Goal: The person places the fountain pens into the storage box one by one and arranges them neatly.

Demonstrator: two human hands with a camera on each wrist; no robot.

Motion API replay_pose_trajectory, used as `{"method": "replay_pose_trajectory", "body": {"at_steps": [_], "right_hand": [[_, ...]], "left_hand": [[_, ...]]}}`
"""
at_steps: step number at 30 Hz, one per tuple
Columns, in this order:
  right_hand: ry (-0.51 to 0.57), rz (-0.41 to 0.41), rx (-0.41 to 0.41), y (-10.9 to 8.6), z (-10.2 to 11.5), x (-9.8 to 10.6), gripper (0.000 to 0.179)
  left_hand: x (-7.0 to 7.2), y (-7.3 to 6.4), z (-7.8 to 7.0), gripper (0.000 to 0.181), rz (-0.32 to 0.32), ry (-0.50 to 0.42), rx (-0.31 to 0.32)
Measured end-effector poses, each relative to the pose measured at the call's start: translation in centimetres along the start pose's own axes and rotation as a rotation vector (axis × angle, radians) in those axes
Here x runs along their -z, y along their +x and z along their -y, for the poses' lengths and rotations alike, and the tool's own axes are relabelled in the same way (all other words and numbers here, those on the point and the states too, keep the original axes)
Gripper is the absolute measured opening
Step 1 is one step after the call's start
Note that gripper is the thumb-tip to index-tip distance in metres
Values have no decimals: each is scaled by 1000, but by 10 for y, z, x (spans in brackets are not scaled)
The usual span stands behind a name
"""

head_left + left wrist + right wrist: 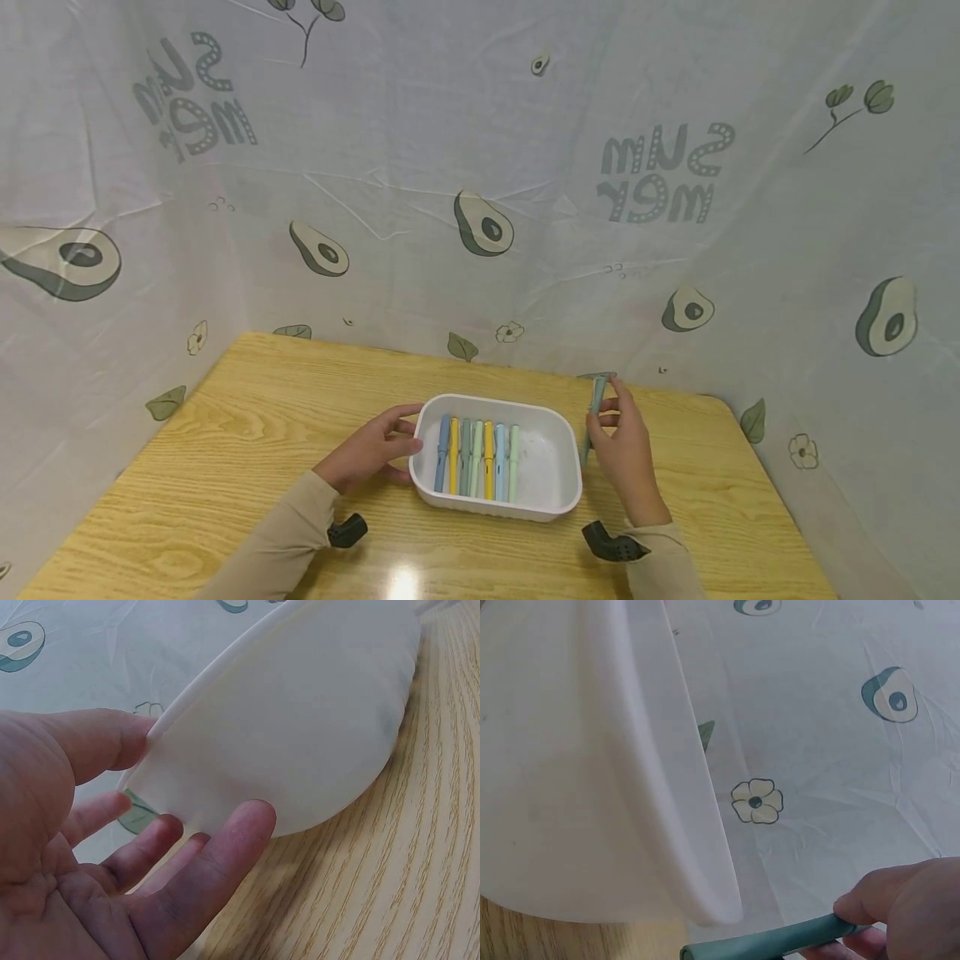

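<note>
A white plastic tray (546, 468) rests on the table, with several capped pens (489, 458) side by side in its left and middle part. They are blue, yellow, grey-green, light green and light blue. At the tray's left end, my left hand (375, 450) touches the rim with the thumb, its other fingers spread along the outer wall (300, 727). Beyond the right end, my right hand (622, 442) pinches a teal pen (597, 395) between thumb and fingers, steeply tilted. In the right wrist view this teal pen (765, 939) lies below the tray's rim (649, 795).
The wooden table (300, 392) reaches out on both sides of the tray. A pale cloth (405, 275) printed with avocados and leaves hangs behind the table and along its sides. Black wrist mounts (613, 546) show at the sleeves.
</note>
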State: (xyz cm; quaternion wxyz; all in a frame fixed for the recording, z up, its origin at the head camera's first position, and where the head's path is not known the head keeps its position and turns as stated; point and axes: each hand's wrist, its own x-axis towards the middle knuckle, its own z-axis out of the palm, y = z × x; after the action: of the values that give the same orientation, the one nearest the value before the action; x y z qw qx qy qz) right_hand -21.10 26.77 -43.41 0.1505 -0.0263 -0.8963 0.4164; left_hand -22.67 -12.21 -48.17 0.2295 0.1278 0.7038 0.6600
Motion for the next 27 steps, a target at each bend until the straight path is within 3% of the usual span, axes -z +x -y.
{"method": "replay_pose_trajectory", "body": {"at_steps": [11,20,27], "right_hand": [[18,-35,66,-6,12,5,68],[71,36,16,-10,25,10,75],[120,58,59,-14,38,10,70]], "left_hand": [[-1,1,1,67,1,-5,-1],[0,-1,0,65,-1,-1,4],[-1,0,0,69,-8,-7,8]]}}
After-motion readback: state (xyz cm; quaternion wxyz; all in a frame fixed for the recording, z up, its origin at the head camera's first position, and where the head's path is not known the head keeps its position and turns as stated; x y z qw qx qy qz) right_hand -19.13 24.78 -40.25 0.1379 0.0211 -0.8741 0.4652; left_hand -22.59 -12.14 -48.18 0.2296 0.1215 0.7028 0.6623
